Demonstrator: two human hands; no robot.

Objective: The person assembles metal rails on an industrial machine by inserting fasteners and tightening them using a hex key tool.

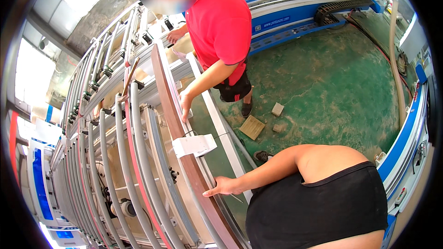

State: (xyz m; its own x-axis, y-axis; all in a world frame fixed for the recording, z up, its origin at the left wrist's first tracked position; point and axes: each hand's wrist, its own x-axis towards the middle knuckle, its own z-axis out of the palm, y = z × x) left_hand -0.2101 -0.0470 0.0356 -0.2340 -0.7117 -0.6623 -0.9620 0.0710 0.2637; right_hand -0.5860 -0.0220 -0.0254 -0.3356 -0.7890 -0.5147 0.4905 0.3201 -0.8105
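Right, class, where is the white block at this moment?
In the head view, the white block is just left of and below centre, lying across the long brown strip, below the red-shirted co-worker's nearer hand.

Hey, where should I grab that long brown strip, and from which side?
I'd take the brown strip just below the white block in view, across its narrow width, probably from the right: it is long and slim, grey tubes crowd its left, and green floor lies beyond its right.
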